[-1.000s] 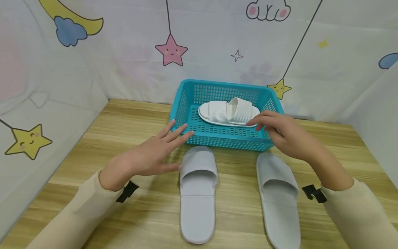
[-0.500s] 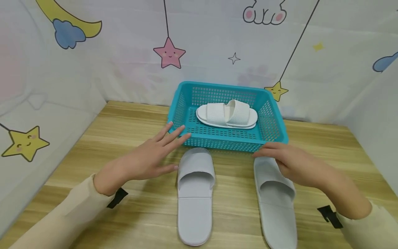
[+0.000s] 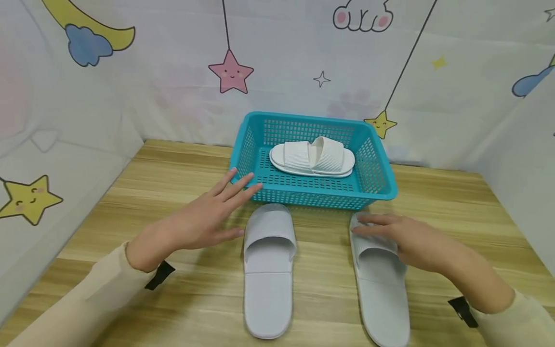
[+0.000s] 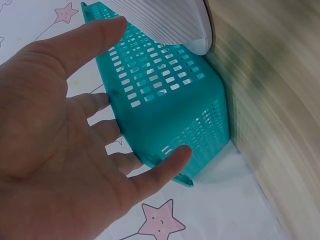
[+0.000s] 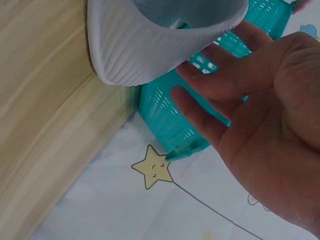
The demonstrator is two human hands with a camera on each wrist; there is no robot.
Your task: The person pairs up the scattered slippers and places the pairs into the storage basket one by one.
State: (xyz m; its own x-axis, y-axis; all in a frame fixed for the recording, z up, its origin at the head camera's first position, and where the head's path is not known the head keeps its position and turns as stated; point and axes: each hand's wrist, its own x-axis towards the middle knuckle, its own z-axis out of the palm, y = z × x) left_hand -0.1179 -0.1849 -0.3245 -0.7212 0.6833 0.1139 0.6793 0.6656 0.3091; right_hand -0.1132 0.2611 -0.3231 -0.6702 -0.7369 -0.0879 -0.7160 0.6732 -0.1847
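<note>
A teal plastic basket [image 3: 318,191] stands at the back of the table, with a pair of white ribbed slippers [image 3: 297,155] lying sideways inside it. My left hand [image 3: 197,221] is spread beside the basket's front left corner, its fingertips at the rim and its thumb near the left grey slipper [image 3: 268,294]. That slipper lies flat, toe toward the basket. Over the toe strap of the right grey slipper [image 3: 382,308] is my right hand [image 3: 416,241], fingers loosely bent. In the right wrist view, its fingers are by the strap [image 5: 145,55]; whether they touch it I cannot tell.
The wood-grain table [image 3: 325,289] carries everything. A white cloth backdrop [image 3: 286,29] printed with stars and a moon rises behind the basket, and similar cloth walls [image 3: 69,125] stand at both sides.
My right hand has come from over the basket's front right edge back and down to the right grey slipper's toe. The left hand has stayed nearly still. The view has shifted slightly.
</note>
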